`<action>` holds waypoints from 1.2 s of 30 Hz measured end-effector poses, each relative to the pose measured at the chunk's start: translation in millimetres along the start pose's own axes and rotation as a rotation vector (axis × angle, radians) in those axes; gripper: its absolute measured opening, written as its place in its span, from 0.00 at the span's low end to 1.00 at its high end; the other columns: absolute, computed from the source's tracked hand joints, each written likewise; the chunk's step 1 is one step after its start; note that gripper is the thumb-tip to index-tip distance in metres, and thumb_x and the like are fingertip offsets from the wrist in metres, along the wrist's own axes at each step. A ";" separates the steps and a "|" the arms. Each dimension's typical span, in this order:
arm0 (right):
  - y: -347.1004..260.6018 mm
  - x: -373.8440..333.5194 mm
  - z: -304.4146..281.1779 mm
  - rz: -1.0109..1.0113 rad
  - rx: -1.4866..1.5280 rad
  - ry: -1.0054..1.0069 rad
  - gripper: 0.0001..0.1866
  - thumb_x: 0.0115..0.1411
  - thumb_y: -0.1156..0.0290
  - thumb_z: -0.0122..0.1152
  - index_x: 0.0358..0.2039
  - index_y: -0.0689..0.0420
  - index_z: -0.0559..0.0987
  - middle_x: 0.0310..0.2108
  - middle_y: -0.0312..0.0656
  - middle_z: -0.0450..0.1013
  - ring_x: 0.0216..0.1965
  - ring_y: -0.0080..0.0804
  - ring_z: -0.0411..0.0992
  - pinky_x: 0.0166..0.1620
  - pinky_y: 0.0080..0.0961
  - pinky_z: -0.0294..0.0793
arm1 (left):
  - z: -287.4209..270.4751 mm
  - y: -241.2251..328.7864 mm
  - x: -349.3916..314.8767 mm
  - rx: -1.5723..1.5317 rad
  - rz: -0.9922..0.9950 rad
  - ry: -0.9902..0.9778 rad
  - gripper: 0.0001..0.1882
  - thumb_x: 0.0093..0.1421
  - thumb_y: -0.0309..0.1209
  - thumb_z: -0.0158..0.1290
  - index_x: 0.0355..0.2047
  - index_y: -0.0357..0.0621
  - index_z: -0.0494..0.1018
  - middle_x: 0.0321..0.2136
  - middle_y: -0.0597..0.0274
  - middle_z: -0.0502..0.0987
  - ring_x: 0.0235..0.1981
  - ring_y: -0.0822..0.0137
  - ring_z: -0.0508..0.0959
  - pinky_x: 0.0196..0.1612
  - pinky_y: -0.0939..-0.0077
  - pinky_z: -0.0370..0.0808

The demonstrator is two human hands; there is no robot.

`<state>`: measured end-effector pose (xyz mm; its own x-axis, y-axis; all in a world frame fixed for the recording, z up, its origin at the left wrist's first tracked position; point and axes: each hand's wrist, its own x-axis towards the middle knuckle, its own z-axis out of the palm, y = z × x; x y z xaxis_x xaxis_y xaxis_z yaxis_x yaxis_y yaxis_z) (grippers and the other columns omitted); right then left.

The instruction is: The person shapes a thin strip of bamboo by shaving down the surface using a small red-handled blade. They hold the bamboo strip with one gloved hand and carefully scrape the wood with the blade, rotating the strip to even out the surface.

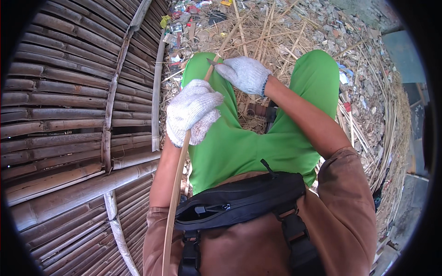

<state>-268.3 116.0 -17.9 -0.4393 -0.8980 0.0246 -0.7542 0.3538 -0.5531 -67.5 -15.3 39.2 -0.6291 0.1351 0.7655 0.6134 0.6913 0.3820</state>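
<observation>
A white knitted glove covers my left hand (192, 109), which is closed around a long, thin bamboo strip (177, 191). From beside my left arm the strip rises through the fist and passes over my left knee. My right hand (245, 75), also gloved, lies just beyond the left one. Its fingers are wrapped round a knife whose handle they hide. The dark, pointed knife blade (213, 62) shows past the fingertips and crosses the strip at the knee. Green trousers (258, 149) cover my bent legs under both hands.
A bamboo slat wall (64, 99) stands close on my left. Cut strips and shavings (264, 32) litter the ground ahead, among bits of rubbish. More long strips (391, 119) lie along the right. A black waist bag (239, 198) sits across my lap.
</observation>
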 end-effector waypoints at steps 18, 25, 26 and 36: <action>-7.1 -0.9 -1.6 -0.041 0.022 -0.005 0.39 0.76 0.35 0.36 0.36 0.58 0.83 0.35 0.57 0.81 0.41 0.62 0.80 0.48 0.56 0.78 | -3.0 5.4 -0.1 -0.003 0.027 -0.052 0.19 0.47 0.23 0.69 0.42 0.37 0.84 0.30 0.52 0.82 0.32 0.47 0.83 0.41 0.54 0.82; -10.7 2.5 -2.9 0.014 -0.039 -0.090 0.34 0.77 0.39 0.41 0.42 0.57 0.83 0.38 0.59 0.81 0.44 0.65 0.79 0.49 0.56 0.78 | -11.0 22.0 0.2 -0.018 -0.025 -0.039 0.18 0.46 0.25 0.70 0.40 0.36 0.84 0.29 0.52 0.82 0.31 0.48 0.83 0.39 0.56 0.82; -11.5 3.2 -2.9 0.017 -0.042 -0.101 0.34 0.77 0.39 0.40 0.42 0.57 0.83 0.39 0.59 0.81 0.44 0.65 0.79 0.49 0.57 0.78 | -12.8 24.5 -0.5 -0.011 -0.027 -0.033 0.19 0.45 0.26 0.70 0.40 0.36 0.84 0.29 0.52 0.82 0.31 0.48 0.82 0.38 0.56 0.82; -7.3 -0.1 -2.4 0.024 -0.008 -0.031 0.42 0.75 0.33 0.35 0.32 0.60 0.82 0.33 0.61 0.81 0.40 0.65 0.80 0.48 0.58 0.79 | -26.3 58.2 4.4 -0.006 0.014 -0.027 0.17 0.46 0.35 0.67 0.32 0.34 0.82 0.23 0.54 0.80 0.24 0.51 0.81 0.30 0.63 0.81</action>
<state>-263.9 114.2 -11.9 -0.4420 -0.8969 -0.0141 -0.7479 0.3772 -0.5462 -22.0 6.8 78.4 -0.6330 0.1641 0.7565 0.6251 0.6848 0.3745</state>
